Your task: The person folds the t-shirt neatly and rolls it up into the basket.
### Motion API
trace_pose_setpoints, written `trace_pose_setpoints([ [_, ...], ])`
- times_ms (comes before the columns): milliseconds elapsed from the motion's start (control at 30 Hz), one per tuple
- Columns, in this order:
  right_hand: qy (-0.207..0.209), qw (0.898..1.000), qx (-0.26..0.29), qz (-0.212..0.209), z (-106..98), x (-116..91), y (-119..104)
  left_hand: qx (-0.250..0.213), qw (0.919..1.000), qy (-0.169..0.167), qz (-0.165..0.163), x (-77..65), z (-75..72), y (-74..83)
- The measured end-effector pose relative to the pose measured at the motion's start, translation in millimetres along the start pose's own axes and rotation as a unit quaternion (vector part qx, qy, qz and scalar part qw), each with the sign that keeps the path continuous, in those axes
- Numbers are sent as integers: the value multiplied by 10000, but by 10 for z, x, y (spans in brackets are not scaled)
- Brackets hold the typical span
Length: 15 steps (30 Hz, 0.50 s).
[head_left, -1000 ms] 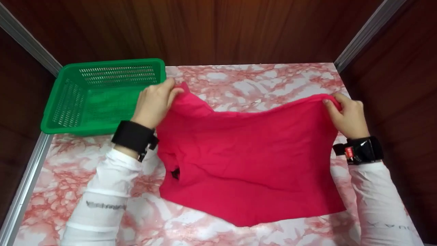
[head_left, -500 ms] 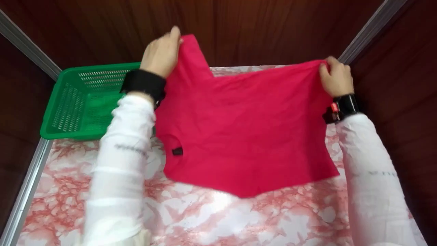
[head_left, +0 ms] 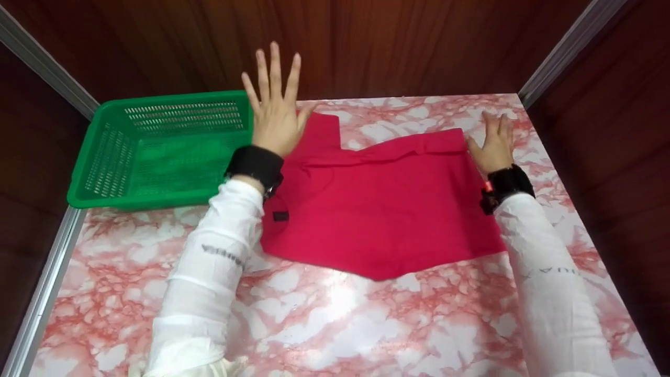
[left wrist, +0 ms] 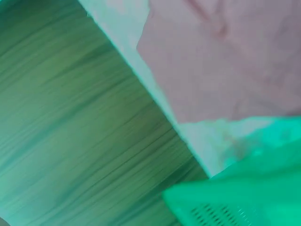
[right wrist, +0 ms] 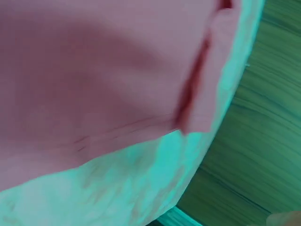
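A bright pink-red T-shirt (head_left: pixel 377 214) lies on the marbled table, its neckline with a black label (head_left: pixel 280 215) toward the left. Along its far side the fabric is rumpled, and a sleeve (head_left: pixel 322 131) sticks out at the far left. Above that sleeve end, my left hand (head_left: pixel 276 118) has its fingers spread wide and holds nothing. My right hand (head_left: pixel 493 144) is beside the shirt's far right corner, fingers extended, gripping no cloth. Hem stitching shows on the shirt (right wrist: pixel 94 89) in the right wrist view. Whether either hand touches the cloth is unclear.
A green plastic basket (head_left: pixel 157 201) with slotted walls stands at the left, close to my left wrist; its corner (left wrist: pixel 225 188) shows in the left wrist view. Dark wood panels (head_left: pixel 398 47) enclose the table (head_left: pixel 335 324) at the back and both sides.
Both hands gripped the shirt's far edge and lifted it toward the back panel. Now they have let go, and the shirt lies farther back on the table, its far edge lowered.
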State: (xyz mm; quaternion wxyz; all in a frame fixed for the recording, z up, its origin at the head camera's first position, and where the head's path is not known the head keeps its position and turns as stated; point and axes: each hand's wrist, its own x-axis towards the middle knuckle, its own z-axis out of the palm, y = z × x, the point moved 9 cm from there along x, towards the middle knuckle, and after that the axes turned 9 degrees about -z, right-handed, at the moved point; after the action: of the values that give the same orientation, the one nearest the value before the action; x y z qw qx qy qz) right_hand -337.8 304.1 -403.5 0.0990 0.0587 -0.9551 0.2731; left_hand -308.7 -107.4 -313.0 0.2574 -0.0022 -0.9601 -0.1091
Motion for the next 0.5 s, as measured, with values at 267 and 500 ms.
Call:
trace_pose_setpoints([
  [267, -1022, 9911, -526, -678, 541, -161, 23, 112, 9631, -2669, -338, -836, 1023, -7],
  [500, -1727, 9784, -542, -995, 997, -273, -79, 22, 9017, -4242, -829, -1355, 1676, -82],
])
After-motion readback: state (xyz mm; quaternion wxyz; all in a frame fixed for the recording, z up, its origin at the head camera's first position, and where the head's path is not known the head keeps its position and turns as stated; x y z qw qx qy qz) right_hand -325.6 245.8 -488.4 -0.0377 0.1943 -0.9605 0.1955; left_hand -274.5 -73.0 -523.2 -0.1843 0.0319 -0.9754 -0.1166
